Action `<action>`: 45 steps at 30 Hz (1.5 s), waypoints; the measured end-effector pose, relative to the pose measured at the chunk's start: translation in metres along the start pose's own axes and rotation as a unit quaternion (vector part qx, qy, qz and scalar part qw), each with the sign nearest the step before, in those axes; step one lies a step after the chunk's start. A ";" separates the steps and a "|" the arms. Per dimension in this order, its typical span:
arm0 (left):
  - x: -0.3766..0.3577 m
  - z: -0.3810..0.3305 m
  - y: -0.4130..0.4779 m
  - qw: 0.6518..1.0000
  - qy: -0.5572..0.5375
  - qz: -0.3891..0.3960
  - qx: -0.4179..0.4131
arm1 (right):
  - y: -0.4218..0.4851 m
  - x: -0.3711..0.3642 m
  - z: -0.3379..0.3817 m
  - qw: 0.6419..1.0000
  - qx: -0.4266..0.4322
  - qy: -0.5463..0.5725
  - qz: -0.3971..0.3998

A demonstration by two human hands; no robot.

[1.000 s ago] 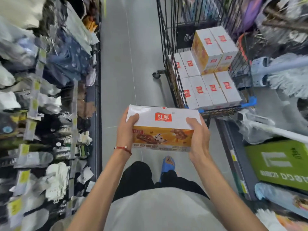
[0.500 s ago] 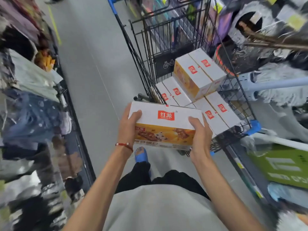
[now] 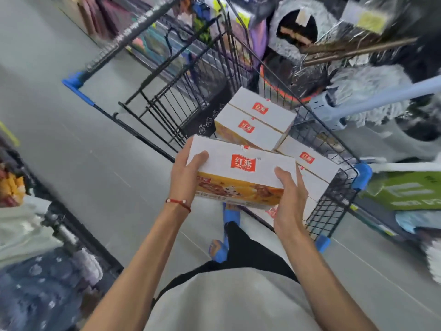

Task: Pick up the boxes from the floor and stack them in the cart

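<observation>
**Another box nearly loaded**

I hold the white-and-orange box (image 3: 241, 168) at the near edge of the shopping cart (image 3: 331, 211), left hand (image 3: 185, 177) and right hand (image 3: 290, 201) clamped on its ends. Several boxes (image 3: 257, 120) lie stacked inside; this one is unplaced. None show on the floor (image 3: 71, 151).

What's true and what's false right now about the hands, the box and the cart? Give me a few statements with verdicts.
1. The left hand and right hand hold the held box at opposite ends. True.
2. The held box is set down in the cart. False: both hands hold it, and it is not yet put down.
3. The cart is empty. False: several stacked boxes lie in it, two of them on an upper layer.
4. A red bracelet sits on the left wrist. True.
</observation>
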State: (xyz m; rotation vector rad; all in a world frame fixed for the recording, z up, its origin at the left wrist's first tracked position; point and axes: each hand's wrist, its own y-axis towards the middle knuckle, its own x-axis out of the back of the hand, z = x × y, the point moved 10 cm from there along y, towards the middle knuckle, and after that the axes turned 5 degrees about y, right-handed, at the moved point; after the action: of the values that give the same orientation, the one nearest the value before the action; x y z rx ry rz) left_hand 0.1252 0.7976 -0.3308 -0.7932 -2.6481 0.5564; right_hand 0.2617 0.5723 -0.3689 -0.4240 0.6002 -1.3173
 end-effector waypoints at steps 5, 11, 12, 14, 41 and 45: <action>-0.026 -0.018 0.060 0.998 0.043 0.049 0.015 | 0.038 -0.012 -0.001 0.999 -0.015 0.023 -0.047; -0.047 -0.011 0.114 0.988 0.077 0.117 0.060 | 0.065 -0.022 -0.011 0.997 -0.034 0.000 -0.070; -0.050 -0.009 0.121 0.985 0.082 0.133 0.072 | 0.067 -0.025 -0.013 0.997 -0.034 -0.005 -0.072; -0.052 -0.002 0.136 0.978 0.093 0.166 0.090 | 0.071 -0.032 -0.017 0.996 -0.034 -0.023 -0.073; -0.083 0.064 0.229 0.911 0.285 0.267 0.136 | 0.129 -0.053 -0.072 0.976 -0.098 -0.165 -0.101; -0.084 0.068 0.234 0.914 0.280 0.260 0.134 | 0.136 -0.055 -0.073 0.975 -0.100 -0.172 -0.100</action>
State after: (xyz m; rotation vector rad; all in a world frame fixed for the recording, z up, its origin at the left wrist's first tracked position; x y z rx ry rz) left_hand 0.2708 0.9109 -0.5115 -1.3413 -1.7883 0.6765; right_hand 0.3123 0.6575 -0.4992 -0.8766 0.4059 -1.3387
